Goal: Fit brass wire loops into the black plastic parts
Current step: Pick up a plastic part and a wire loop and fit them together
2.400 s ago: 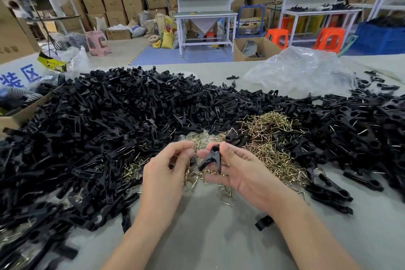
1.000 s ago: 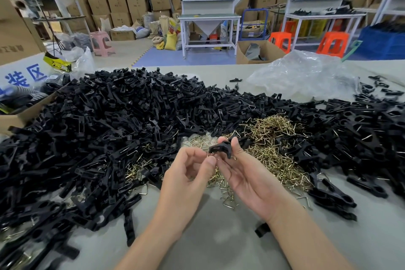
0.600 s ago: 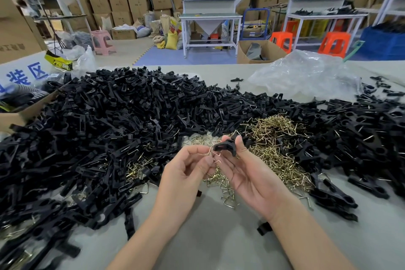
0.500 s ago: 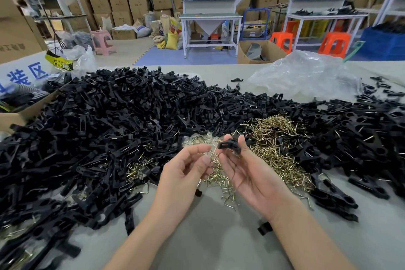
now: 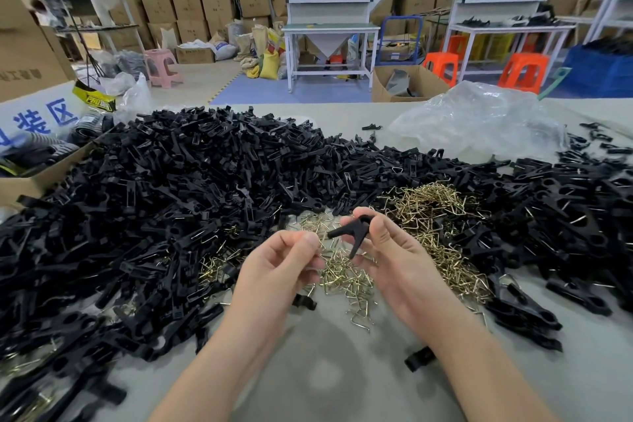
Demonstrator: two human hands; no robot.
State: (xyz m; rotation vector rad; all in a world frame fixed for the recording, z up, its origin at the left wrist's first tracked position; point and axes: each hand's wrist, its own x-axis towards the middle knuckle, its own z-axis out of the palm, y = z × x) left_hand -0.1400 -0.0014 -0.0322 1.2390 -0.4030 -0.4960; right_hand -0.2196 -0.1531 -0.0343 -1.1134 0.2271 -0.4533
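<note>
My right hand (image 5: 394, 260) pinches a black plastic part (image 5: 352, 231) between thumb and fingers, its two legs spread toward the left. My left hand (image 5: 281, 264) is just left of it with curled fingers; a thin brass wire loop (image 5: 321, 247) seems pinched at its fingertips, though it blends with the wires behind. A heap of brass wire loops (image 5: 435, 226) lies on the table under and right of the hands. A big pile of black plastic parts (image 5: 154, 202) covers the left and middle of the table.
More black parts, some with wire fitted, lie at the right (image 5: 565, 216). A crumpled clear plastic bag (image 5: 479, 120) sits at the back right. A cardboard box (image 5: 30, 178) stands at the left edge. Bare grey table (image 5: 329, 370) lies between my forearms.
The black part in my right hand has turned, its legs now pointing left and down. My left hand stays close beside it, fingers still curled.
</note>
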